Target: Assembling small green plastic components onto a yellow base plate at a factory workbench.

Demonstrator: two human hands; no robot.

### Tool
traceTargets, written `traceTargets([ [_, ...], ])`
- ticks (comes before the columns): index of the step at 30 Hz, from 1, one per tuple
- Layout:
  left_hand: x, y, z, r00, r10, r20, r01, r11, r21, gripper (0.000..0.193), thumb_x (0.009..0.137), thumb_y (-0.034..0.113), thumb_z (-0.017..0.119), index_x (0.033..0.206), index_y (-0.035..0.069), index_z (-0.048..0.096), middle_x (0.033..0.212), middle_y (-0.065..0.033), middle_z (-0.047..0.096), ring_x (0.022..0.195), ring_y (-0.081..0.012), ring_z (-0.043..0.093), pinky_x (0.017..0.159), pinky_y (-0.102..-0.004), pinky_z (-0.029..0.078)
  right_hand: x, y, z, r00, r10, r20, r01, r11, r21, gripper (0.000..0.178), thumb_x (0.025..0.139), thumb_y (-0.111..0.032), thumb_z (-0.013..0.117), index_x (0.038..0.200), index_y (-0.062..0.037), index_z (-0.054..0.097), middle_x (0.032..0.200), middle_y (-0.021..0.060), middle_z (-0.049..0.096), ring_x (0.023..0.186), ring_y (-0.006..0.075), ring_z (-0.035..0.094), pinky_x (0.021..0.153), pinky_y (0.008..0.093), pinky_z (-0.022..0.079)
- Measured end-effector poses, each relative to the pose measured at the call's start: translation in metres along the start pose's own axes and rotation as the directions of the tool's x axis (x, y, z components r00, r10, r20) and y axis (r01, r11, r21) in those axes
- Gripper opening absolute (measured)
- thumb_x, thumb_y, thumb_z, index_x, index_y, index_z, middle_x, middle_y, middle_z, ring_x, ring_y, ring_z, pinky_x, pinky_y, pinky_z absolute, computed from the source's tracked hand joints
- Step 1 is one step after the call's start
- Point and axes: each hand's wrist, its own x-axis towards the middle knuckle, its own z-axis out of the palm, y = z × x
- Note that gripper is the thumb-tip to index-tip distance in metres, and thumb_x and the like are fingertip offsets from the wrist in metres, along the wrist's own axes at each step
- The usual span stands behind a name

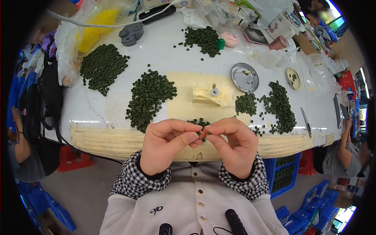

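Note:
Close to the table's front edge, my left hand and my right hand meet at the fingertips. Each pinches thumb against forefinger. A small dark green piece shows at the left fingertips, and a bit of green at the right ones; its shape is too small to make out. Just beyond my fingers lies a little group of dark green round pieces, partly hidden by the hands. A big heap of the same pieces is left of them, with a small heap and a longer one to the right.
A taped block with a small upright peg stands ahead of my hands. Further off are two more heaps, a round metal lid, a small dish and a mug. A pen-like tool lies right.

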Motion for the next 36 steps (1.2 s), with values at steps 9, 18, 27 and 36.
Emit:
traceTargets([
  [9,0.0,-0.001,0.004,1.0,0.019,-0.017,-0.019,1.0,0.006,0.016,0.09,-0.003,0.063,0.106,-0.006,0.067,0.097,-0.0152,0.071,0.085,-0.015,0.069,0.077,-0.0256,0.057,0.0,0.004,0.007,0.999,0.05,-0.014,-0.049,0.993,0.111,0.015,0.082,0.008,0.069,0.095,0.0025,0.068,0.097,0.012,0.066,0.087,0.0165,0.064,0.078,0.027,0.052],
  [18,-0.002,-0.003,0.006,0.997,0.056,-0.054,-0.054,0.998,0.034,0.015,0.089,-0.004,0.065,0.104,-0.007,0.066,0.096,-0.0143,0.071,0.085,-0.0149,0.069,0.077,-0.0251,0.057,-0.002,0.007,0.008,0.998,-0.054,-0.025,0.055,0.998,0.006,0.018,0.08,0.009,0.07,0.096,0.0023,0.068,0.098,0.0142,0.067,0.088,0.0185,0.066,0.078,0.0282,0.053],
  [27,-0.004,-0.007,0.009,0.989,0.121,-0.084,-0.117,0.992,0.042,0.014,0.089,-0.005,0.065,0.103,-0.007,0.066,0.096,-0.0146,0.071,0.085,-0.0155,0.069,0.078,-0.0261,0.057,-0.001,0.006,0.011,0.992,-0.113,-0.053,0.11,0.992,-0.056,0.02,0.078,0.009,0.071,0.096,0.0007,0.069,0.098,0.0152,0.069,0.087,0.0228,0.068,0.075,0.0278,0.055],
  [36,-0.004,-0.007,0.009,0.982,0.157,-0.108,-0.15,0.986,0.069,0.015,0.088,-0.006,0.066,0.103,-0.006,0.067,0.096,-0.0137,0.07,0.085,-0.0157,0.068,0.077,-0.0252,0.056,-0.002,0.003,0.006,0.991,-0.126,0.049,0.129,0.989,-0.065,0.025,0.08,0.009,0.07,0.103,0.0006,0.071,0.105,0.0125,0.066,0.094,0.0189,0.067,0.08,0.0277,0.055],
])
